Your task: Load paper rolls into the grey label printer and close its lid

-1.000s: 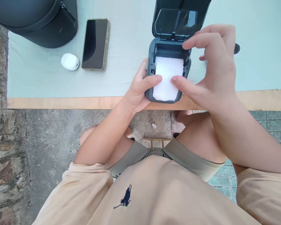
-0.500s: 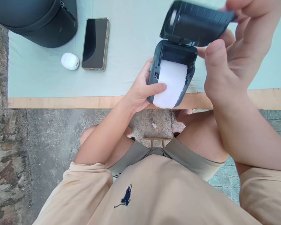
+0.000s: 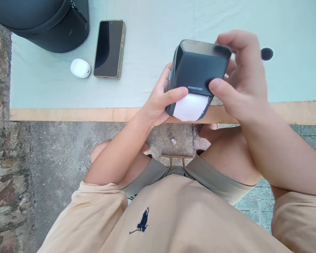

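Observation:
A dark grey label printer [image 3: 197, 68] sits at the near edge of the table [image 3: 68, 114], its lid down over the body. White paper [image 3: 191, 107] sticks out below the lid at the front. My left hand [image 3: 160, 96] grips the printer's left side, its thumb lying across the paper's edge. My right hand [image 3: 239, 80] wraps over the lid from the right, fingers on the top back edge and thumb pressed on the lid's front right corner.
A phone [image 3: 109, 48] lies face up on the pale green table cover, with a small white case [image 3: 80, 68] to its left. A large dark round bag [image 3: 42, 23] stands at the far left. A small black round thing [image 3: 267, 53] lies to the right. Stone paving is below.
The printer's lid stood open over the white paper. My right hand took the lid and swung it down onto the body; only the paper's front end shows now.

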### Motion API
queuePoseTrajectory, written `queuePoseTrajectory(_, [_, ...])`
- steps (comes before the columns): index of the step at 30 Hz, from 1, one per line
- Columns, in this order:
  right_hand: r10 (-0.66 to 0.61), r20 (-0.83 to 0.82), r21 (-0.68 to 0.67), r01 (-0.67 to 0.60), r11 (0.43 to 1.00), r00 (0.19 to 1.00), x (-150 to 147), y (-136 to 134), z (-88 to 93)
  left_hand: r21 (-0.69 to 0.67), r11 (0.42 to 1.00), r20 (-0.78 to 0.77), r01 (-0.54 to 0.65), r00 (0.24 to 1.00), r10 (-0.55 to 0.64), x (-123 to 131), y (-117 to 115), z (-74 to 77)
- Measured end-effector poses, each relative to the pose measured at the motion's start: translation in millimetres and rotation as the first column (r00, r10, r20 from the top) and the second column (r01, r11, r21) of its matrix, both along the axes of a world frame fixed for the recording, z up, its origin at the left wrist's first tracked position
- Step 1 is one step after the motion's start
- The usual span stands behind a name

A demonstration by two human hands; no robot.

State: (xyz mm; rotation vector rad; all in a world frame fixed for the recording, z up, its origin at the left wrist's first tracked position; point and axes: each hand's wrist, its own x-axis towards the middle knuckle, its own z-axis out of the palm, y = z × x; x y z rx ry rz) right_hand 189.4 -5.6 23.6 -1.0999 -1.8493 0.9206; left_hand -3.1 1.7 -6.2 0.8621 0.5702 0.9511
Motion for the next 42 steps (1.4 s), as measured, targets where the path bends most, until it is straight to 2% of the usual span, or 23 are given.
queuePoseTrajectory(2, [0.075, -0.048, -0.113, -0.08, 0.99, 0.996, -1, -1, -0.9, -0.027, 1.0, 0.036, 0.002, 0.999, -0.001, 1, -1, 2.7])
queuePoseTrajectory(4, [0.107, -0.07, -0.133, -0.115, 0.984, 0.992, -2, 0, -2.8, -0.055, 0.998, 0.047, -0.005, 0.999, 0.008, 2, -3, 4.9])
queuePoseTrajectory(13, [0.027, 0.021, -0.113, -0.024, 0.993, 0.999, -4, 0, 0.0, -0.08, 0.997, 0.032, -0.021, 0.999, 0.023, 2, -2, 5.0])
queuePoseTrajectory(18, [0.035, -0.002, -0.119, -0.035, 0.992, 0.999, -3, 1, 0.4, -0.135, 0.99, 0.084, 0.048, 0.996, -0.037, 6, 1, 9.4])
queuePoseTrajectory(24, [0.002, 0.008, -0.094, -0.002, 0.996, 1.0, -2, 1, -2.1, -0.221, 0.974, 0.016, -0.052, 0.998, 0.057, 10, 3, 14.0])
queuePoseTrajectory(32, [0.084, -0.004, -0.064, -0.084, 0.994, 0.996, 0, 1, -2.9, -0.245, 0.969, 0.055, -0.033, 0.997, 0.048, 7, 3, 8.8])
queuePoseTrajectory(38, [-0.014, 0.044, 0.011, 0.014, 1.0, 0.999, 5, 1, 1.2, -0.24, 0.97, 0.01, -0.036, 0.999, 0.04, 8, 5, 7.3])
queuePoseTrajectory(42, [0.008, 0.08, 0.031, -0.011, 0.999, 0.997, 6, 3, 3.0, -0.223, 0.974, 0.025, -0.038, 0.999, 0.044, 9, 4, 7.6])
